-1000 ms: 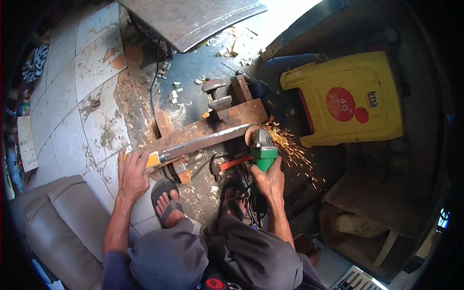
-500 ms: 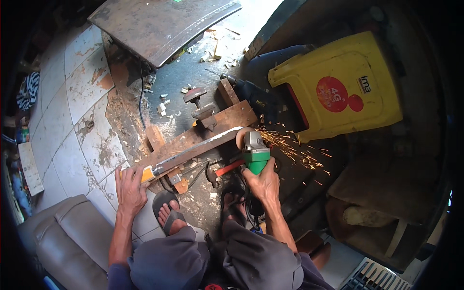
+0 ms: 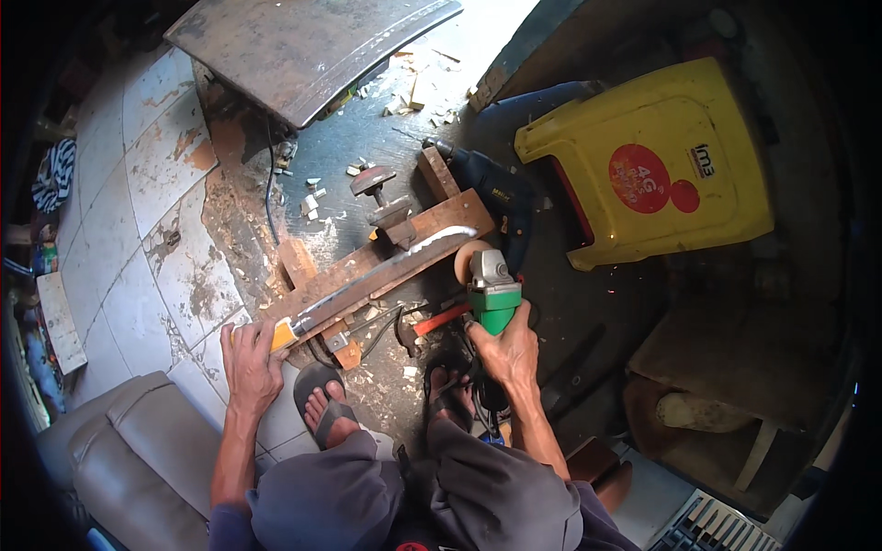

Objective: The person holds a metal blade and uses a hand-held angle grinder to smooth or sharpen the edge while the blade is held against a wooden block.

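My left hand (image 3: 253, 367) is closed round the yellow handle (image 3: 282, 336) of a long dark blade (image 3: 367, 286) with a bright, curved far end. The blade lies slanting along a wooden beam (image 3: 349, 271) set low on the floor. My right hand (image 3: 508, 352) grips a green angle grinder (image 3: 496, 303) with a grey metal head. Its round brownish disc (image 3: 469, 261) is just right of the blade's far end, seemingly a little apart from it. No sparks fly at the disc. Part of the grinder's body is hidden by my fingers.
A hammer (image 3: 441, 319) with a red handle lies below the beam, near my sandalled feet. Beyond the beam are a dark power drill (image 3: 491, 188) and a metal screw clamp (image 3: 381, 197). A yellow plastic stool (image 3: 661, 165) lies tipped at right. A brown tabletop (image 3: 303, 55) stands at the far side.
The stream of orange sparks has stopped. The grinder has shifted slightly right and down, off the blade's end. My left hand still holds the handle.
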Available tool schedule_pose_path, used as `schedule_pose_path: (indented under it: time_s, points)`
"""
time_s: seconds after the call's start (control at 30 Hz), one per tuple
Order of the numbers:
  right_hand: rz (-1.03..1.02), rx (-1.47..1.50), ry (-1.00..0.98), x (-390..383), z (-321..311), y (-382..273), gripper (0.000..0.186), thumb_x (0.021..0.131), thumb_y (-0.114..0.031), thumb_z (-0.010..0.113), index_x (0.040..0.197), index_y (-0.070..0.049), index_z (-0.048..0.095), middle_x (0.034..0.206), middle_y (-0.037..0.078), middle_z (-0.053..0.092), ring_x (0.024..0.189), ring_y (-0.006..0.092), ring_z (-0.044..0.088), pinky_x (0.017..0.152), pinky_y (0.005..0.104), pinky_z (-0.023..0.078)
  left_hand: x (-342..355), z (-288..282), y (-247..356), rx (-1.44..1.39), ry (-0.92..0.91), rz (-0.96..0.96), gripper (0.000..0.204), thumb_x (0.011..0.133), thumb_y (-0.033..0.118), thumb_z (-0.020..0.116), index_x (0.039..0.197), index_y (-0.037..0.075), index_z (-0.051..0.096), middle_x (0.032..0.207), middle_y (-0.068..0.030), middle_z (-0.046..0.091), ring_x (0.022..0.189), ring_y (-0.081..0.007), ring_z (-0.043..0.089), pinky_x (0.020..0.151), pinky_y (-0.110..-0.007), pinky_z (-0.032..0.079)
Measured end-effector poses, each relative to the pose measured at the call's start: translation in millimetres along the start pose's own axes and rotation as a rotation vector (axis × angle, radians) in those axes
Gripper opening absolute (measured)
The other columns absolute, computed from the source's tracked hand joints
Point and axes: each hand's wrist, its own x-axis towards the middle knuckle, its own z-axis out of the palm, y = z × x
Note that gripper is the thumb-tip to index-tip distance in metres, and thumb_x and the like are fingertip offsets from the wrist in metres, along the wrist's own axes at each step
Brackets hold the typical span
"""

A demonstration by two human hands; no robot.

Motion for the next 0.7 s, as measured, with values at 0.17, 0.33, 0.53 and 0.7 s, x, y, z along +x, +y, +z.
schedule_pose_path:
  time_s: [0.17,0.33,0.53,0.7]
  points:
    - [-0.069,-0.057,-0.014,-3.3,-4.7,-11.6,0.075,0.085,-0.038,0.076,0.138,0.003,0.043,0.103,0.036,0.074,0.098,0.0559,0.072,0.090,0.0596,0.056,-7.9,4.1,4.5,0.043,0.031,-0.021,0.063,0.083,0.010,0.081,0.143,0.003,0.063,0.120,-0.0156,0.064,0.117,-0.0336,0.059,0.120,-0.059,0.029]
    - [-0.103,-0.101,-0.040,0.8,-2.0,-16.1,0.074,0.086,-0.038,0.075,0.140,0.001,0.043,0.105,0.036,0.074,0.099,0.0559,0.072,0.090,0.0606,0.056,-7.7,6.7,7.3,0.056,0.064,-0.016,0.064,0.083,0.009,0.081,0.144,0.004,0.062,0.119,-0.0151,0.064,0.116,-0.0327,0.060,0.120,-0.059,0.029]
    - [-0.122,-0.097,-0.052,3.0,1.7,-26.4,0.073,0.086,-0.037,0.075,0.141,-0.001,0.045,0.106,0.036,0.074,0.101,0.0564,0.072,0.090,0.0609,0.055,-9.1,6.9,7.0,0.051,0.066,-0.021,0.063,0.083,0.008,0.081,0.143,0.005,0.063,0.119,-0.0144,0.063,0.117,-0.0323,0.060,0.120,-0.059,0.029]
    - [-0.085,-0.112,-0.090,8.7,-1.1,-34.3,0.074,0.085,-0.036,0.075,0.143,-0.002,0.044,0.108,0.036,0.074,0.103,0.0567,0.071,0.091,0.0610,0.054,-10.8,6.3,8.5,0.049,0.056,-0.033,0.063,0.082,0.007,0.081,0.142,0.005,0.063,0.119,-0.0141,0.063,0.117,-0.0320,0.059,0.121,-0.058,0.028]
